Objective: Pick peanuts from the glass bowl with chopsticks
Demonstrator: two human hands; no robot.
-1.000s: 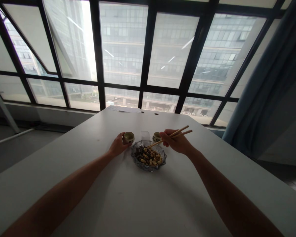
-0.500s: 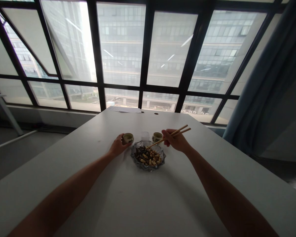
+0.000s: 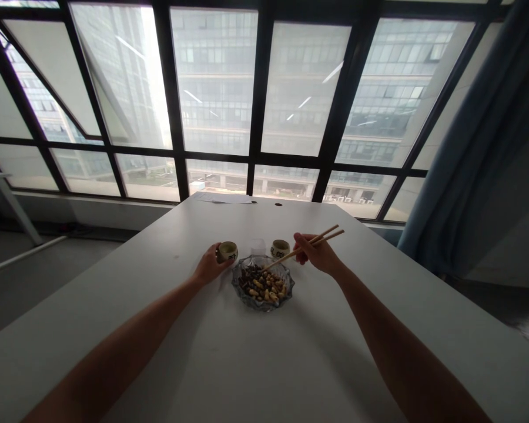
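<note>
A scalloped glass bowl (image 3: 286,292) stands on the white table, holding peanuts in their shells (image 3: 268,292) at the near right and dark seeds (image 3: 249,274) at the back left. My right hand (image 3: 314,252) is closed around a pair of wooden chopsticks (image 3: 291,254), whose tips reach down into the bowl near the dark seeds. Whether the tips pinch anything is too small to tell. Left of the bowl, my left hand (image 3: 210,265) curls round the side of a small cream cup (image 3: 228,251) with dark lettering. A second such cup (image 3: 280,248) stands behind the bowl, near the chopsticks.
A small clear, boxy object (image 3: 258,247) stands between the two cups. White paper sheets (image 3: 223,198) lie at the table's far end, near two dark round holes. Large windows line the far side, and a blue curtain (image 3: 458,158) hangs at the right.
My right hand and the chopsticks have shifted slightly to the right, their tips still in the bowl. My left hand stays at the cup. The view has tilted a little.
</note>
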